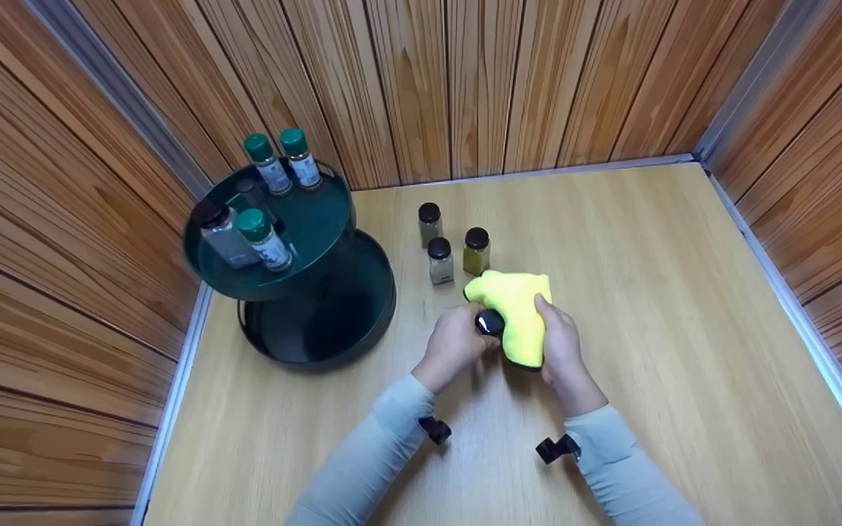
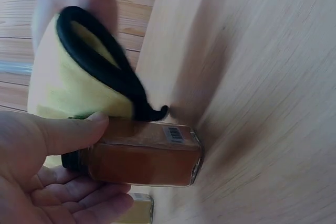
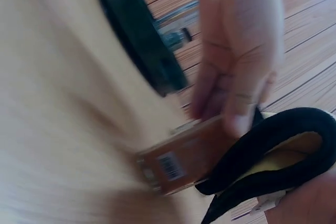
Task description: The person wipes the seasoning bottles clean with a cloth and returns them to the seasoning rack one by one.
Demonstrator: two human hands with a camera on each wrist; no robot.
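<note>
Wood tbl [image 1: 713, 314]: 3 blk-cap jars [image 1: 476, 259]; L hand [image 1: 453, 342] grips 1 brn jar [image 2: 147, 162], R hand [image 1: 561, 345] grips 1 yel cloth [image 1: 521, 310].

Both our forearms [image 1: 362, 456] angle inward, our left hand [image 1: 452, 342] pinching, our right hand [image 1: 562, 342] gripping close beside it!

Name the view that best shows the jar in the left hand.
The left wrist: the jar shows side-on, with its reddish-brown contents and barcode. The head view shows mainly its black cap. The right wrist view shows the jar's barcode side, blurred, partly hidden by the left hand and yellow cloth.
</note>
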